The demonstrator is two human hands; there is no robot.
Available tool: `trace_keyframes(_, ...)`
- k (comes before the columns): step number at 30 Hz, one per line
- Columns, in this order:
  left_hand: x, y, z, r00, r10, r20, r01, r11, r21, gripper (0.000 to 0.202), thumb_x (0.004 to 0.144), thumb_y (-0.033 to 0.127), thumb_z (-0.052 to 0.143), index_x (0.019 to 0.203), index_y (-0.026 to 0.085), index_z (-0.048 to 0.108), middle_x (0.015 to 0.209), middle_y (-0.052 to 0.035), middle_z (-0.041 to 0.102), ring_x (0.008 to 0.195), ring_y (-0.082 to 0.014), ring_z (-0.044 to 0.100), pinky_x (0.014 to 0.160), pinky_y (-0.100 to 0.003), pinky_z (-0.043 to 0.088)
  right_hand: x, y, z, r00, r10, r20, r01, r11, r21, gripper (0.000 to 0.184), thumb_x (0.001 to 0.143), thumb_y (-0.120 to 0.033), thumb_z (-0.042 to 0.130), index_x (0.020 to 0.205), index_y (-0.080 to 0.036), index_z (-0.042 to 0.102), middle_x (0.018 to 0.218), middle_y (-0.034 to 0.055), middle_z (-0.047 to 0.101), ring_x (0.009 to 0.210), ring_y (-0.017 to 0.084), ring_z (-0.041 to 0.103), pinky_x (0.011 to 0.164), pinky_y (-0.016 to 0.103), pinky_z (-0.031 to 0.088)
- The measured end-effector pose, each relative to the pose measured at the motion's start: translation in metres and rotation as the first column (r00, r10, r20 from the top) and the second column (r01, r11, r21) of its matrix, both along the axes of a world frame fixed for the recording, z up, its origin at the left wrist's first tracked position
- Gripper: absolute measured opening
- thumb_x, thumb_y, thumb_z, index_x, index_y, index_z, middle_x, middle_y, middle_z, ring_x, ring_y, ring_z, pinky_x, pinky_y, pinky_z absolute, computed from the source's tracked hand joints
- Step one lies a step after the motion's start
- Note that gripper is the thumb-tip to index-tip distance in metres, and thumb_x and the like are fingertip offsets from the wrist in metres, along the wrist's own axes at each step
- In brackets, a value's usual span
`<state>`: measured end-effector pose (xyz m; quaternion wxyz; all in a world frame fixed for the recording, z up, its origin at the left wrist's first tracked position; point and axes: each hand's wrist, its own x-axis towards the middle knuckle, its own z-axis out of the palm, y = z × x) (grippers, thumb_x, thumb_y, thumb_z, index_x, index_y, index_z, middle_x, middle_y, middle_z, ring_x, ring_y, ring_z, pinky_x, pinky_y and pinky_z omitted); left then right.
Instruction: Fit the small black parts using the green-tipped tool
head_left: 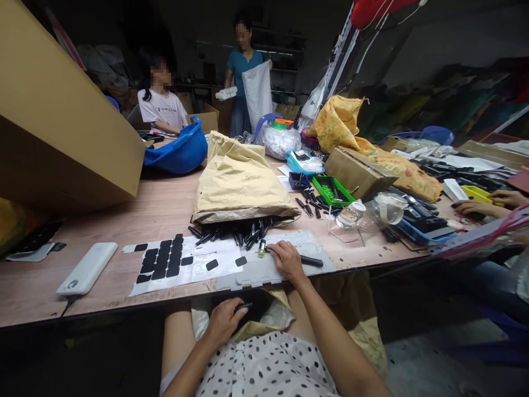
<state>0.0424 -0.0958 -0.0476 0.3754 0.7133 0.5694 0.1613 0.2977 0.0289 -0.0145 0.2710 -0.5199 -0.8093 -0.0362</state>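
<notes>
Low over my lap, my left hand [224, 322] is closed on a small black part [244, 305] that sticks out past the thumb. At the table's front edge my right hand [286, 260] rests over a grey board [248, 281], its fingers bent together in a pinch. What they pinch is hard to make out. Just left of its fingertips stands a small bottle with a yellow-green lower part [262, 248]. A black rod [311, 261] lies on the board to the right of that hand. Behind, several black pen-like parts [248, 234] spill from a beige sack [243, 182].
A white sheet with black stickers [165, 259] and a white power bank [87, 269] lie to the left. A large cardboard box [66, 121] leans over the left side. A green tray [333, 190] and a clear jug [388, 208] stand right. Another person's hands [487, 207] are far right.
</notes>
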Motion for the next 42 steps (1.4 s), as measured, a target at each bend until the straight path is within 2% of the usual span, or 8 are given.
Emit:
trace_keyframes(4,0.001,0.008,-0.02,0.94,0.04,-0.339,-0.131,0.959,-0.252,0.037,0.095,0.033,0.051,0.123,0.023,0.072,0.124,-0.0114,0.076,0.121,-0.0302,0.068,0.101,-0.039,0.051,0.0,0.001,0.001,1.0,0.003,-0.011,-0.003,1.0,0.011,0.029,0.095,-0.015,0.055,0.11,-0.026,0.076,0.087,0.0051,0.064,0.083,0.021,0.054,0.076,0.03,0.043)
trace_keyframes(10,0.007,0.008,-0.031,0.899,0.049,-0.435,-0.167,0.957,-0.238,0.047,0.091,0.016,0.05,0.133,0.028,0.067,0.131,-0.0116,0.073,0.127,-0.0295,0.065,0.105,-0.041,0.05,0.002,0.002,-0.002,1.0,0.002,-0.028,-0.001,1.0,0.009,0.027,0.095,-0.016,0.056,0.109,-0.027,0.076,0.087,0.0052,0.064,0.083,0.021,0.054,0.077,0.031,0.044)
trace_keyframes(15,0.01,0.007,0.002,0.949,-0.058,-0.311,-0.027,0.964,-0.263,0.037,0.089,0.023,0.055,0.121,0.024,0.074,0.123,-0.0118,0.076,0.119,-0.0306,0.069,0.101,-0.039,0.051,0.004,0.002,-0.004,0.999,0.009,-0.036,-0.009,1.0,0.011,0.028,0.095,-0.017,0.055,0.11,-0.027,0.076,0.088,0.0053,0.065,0.083,0.021,0.055,0.077,0.031,0.044)
trace_keyframes(20,0.008,0.029,0.054,0.972,-0.189,0.141,0.21,0.965,-0.156,0.032,0.086,0.039,0.062,0.108,0.023,0.078,0.093,-0.0041,0.08,0.086,-0.0216,0.071,0.08,-0.03,0.053,0.006,0.001,-0.006,0.999,0.009,-0.042,-0.008,1.0,0.027,0.027,0.096,-0.018,0.054,0.109,-0.027,0.076,0.088,0.0053,0.066,0.083,0.021,0.056,0.077,0.031,0.044)
trace_keyframes(24,-0.015,0.079,0.074,0.969,0.09,0.232,-0.113,0.99,0.088,0.028,0.089,0.041,0.057,0.095,0.022,0.077,0.089,-0.0019,0.076,0.079,-0.0186,0.066,0.076,-0.029,0.053,0.007,0.001,-0.005,0.999,0.016,-0.037,-0.015,0.999,0.032,0.027,0.097,-0.019,0.054,0.109,-0.027,0.076,0.088,0.0054,0.065,0.084,0.021,0.056,0.078,0.031,0.044)
trace_keyframes(28,-0.048,0.131,0.074,0.85,0.525,0.037,-0.498,0.779,0.381,0.02,0.083,0.027,0.063,0.098,0.023,0.076,0.096,-0.0073,0.071,0.094,-0.0266,0.064,0.085,-0.038,0.052,0.007,0.002,-0.005,1.0,0.014,-0.027,-0.014,1.0,0.018,0.027,0.098,-0.02,0.053,0.11,-0.027,0.076,0.087,0.0054,0.065,0.083,0.022,0.055,0.079,0.032,0.045)
trace_keyframes(33,-0.067,0.152,0.066,0.766,0.624,-0.154,-0.513,0.738,0.438,0.015,0.08,0.024,0.069,0.093,0.024,0.076,0.104,-0.0123,0.068,0.108,-0.0361,0.058,0.089,-0.047,0.049,0.006,0.002,-0.004,1.0,0.01,-0.023,-0.009,1.0,0.019,0.027,0.097,-0.02,0.053,0.11,-0.028,0.076,0.086,0.0053,0.064,0.083,0.021,0.055,0.079,0.032,0.044)
trace_keyframes(42,-0.077,0.105,0.059,0.79,0.611,-0.038,-0.509,0.69,0.515,0.011,0.079,0.029,0.07,0.088,0.026,0.075,0.089,-0.006,0.068,0.091,-0.0294,0.058,0.087,-0.043,0.049,0.003,-0.001,0.001,1.0,-0.003,-0.01,0.003,1.0,0.004,0.026,0.096,-0.019,0.055,0.108,-0.027,0.077,0.087,0.0054,0.065,0.082,0.021,0.054,0.077,0.031,0.044)
